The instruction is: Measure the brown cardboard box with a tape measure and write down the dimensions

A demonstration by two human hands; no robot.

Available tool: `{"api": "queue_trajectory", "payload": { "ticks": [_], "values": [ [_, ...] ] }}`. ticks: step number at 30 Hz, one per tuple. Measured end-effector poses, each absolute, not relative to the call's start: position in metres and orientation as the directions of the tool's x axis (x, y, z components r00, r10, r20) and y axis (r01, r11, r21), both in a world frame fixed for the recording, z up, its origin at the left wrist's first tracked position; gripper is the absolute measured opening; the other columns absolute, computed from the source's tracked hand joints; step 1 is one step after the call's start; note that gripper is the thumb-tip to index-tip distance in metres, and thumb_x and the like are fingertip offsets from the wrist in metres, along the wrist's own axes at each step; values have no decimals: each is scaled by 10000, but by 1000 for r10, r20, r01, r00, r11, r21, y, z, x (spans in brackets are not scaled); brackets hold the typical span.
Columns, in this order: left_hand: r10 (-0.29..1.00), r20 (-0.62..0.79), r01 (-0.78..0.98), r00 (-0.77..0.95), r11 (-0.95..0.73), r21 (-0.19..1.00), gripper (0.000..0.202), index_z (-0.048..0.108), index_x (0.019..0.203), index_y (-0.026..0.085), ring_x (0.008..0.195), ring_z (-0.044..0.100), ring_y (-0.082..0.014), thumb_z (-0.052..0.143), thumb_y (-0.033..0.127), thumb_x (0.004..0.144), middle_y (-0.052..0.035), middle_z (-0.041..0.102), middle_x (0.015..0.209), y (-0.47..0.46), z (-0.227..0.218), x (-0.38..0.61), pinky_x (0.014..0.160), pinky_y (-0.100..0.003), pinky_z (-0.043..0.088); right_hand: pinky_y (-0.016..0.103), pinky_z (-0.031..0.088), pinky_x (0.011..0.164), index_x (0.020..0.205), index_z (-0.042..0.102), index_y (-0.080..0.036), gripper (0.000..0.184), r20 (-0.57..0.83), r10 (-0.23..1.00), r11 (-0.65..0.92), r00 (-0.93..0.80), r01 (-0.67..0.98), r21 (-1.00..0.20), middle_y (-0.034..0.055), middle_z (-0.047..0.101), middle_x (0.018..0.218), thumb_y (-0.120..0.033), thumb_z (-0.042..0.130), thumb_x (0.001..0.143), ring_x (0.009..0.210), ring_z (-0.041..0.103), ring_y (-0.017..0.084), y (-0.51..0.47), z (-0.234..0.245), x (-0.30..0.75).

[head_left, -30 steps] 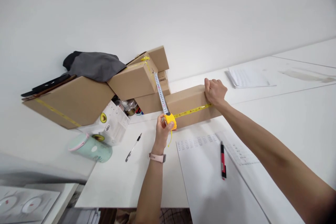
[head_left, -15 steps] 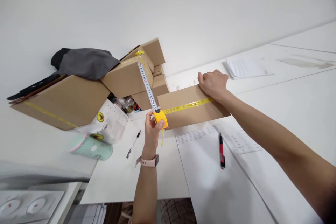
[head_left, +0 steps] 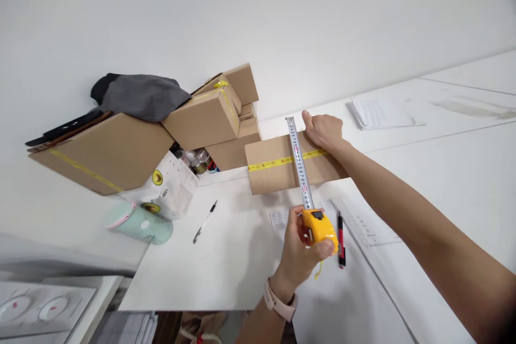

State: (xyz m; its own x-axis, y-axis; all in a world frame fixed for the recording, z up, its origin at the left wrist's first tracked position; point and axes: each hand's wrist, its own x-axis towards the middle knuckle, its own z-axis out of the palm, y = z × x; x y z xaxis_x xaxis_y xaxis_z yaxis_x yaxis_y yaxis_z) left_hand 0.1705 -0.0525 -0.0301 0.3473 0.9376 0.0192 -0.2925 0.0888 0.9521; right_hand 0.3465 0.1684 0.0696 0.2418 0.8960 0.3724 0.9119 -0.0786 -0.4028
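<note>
- We look down on a white surface (head_left: 173,274) set along a plain pale wall (head_left: 258,21).
- Our tape measure (head_left: 321,230) is above the printed sheet (head_left: 355,306), at the near side of a cardboard box (head_left: 273,178); the case hides part of the printing, and the sheet runs out of view at the bottom.
- Its blade (head_left: 298,166) is drawn out, its long axis leading away from us and slightly left, across the box and its yellow strip, the hooked end past the far edge. We cannot tell whether the blade touches the cardboard, and its smaller marks are hard to read.
- Our left hand (head_left: 296,258) has its grip closed around the yellow case, thumb on the near end; some fingers are hidden behind it, and the forearm is cut off below.
- The box lies with its long axis roughly left to right, crosswise to the blade.
- Our right hand (head_left: 323,130) is curled at the box's right end, thumb raised; its fingertips are hidden, so we cannot tell whether that grip grasps the cardboard.
- A red-and-black pen (head_left: 341,239) lies just right of the case; a clear pen (head_left: 205,221) lies well to the left.
- Farther left stand stacked cartons (head_left: 203,123), a dark grey cloth (head_left: 145,95) over them.
</note>
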Motion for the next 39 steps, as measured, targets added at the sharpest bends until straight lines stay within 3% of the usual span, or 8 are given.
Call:
{"api": "queue_trajectory", "payload": {
  "ticks": [4, 8, 13, 20, 34, 39],
  "values": [
    [937, -26, -347, 350, 155, 925, 692, 467, 1210, 236, 853, 600, -159, 860, 426, 673, -121, 597, 1286, -62, -47, 180, 666, -283, 569, 446, 427, 806, 765, 723, -130, 817, 364, 905, -35, 221, 891, -452, 217, 699, 848, -640, 129, 997, 898, 656, 349, 168, 72, 347],
    [927, -70, -379, 369, 219, 899, 729, 454, 1199, 241, 875, 605, -180, 880, 406, 631, -120, 594, 1263, -69, -50, 185, 666, -297, 562, 435, 419, 784, 688, 677, -165, 754, 373, 911, 5, 177, 899, -438, 164, 675, 760, -716, 236, 951, 833, 643, 318, 169, 71, 347],
    [919, -123, -331, 374, 256, 908, 705, 479, 1155, 238, 868, 616, -179, 893, 344, 595, -109, 603, 1249, -74, -52, 190, 701, -300, 533, 411, 416, 727, 715, 681, -179, 712, 382, 912, 10, 149, 923, -384, 145, 677, 753, -780, 333, 875, 805, 634, 311, 172, 69, 347],
    [918, -156, -190, 365, 237, 953, 819, 411, 1300, 224, 986, 617, -227, 853, 254, 611, -98, 619, 1195, -78, -62, 194, 836, -359, 500, 377, 391, 691, 792, 712, -173, 758, 351, 928, 7, 124, 936, -351, 148, 701, 802, -835, 343, 817, 809, 636, 309, 169, 71, 348],
    [930, -152, -118, 336, 202, 972, 847, 402, 1311, 217, 965, 621, -214, 875, 233, 608, -86, 630, 1157, -80, -74, 204, 860, -369, 508, 361, 376, 678, 780, 708, -170, 734, 401, 907, 21, 129, 937, -347, 134, 687, 770, -822, 374, 822, 783, 625, 294, 166, 68, 348],
    [927, -101, -228, 360, 193, 954, 815, 412, 1303, 233, 965, 629, -227, 835, 217, 607, -105, 627, 1209, -91, -66, 192, 788, -345, 532, 364, 374, 687, 711, 680, -161, 771, 387, 911, 11, 143, 930, -368, 141, 671, 762, -730, 215, 944, 768, 617, 269, 162, 70, 347]
  ]
}}
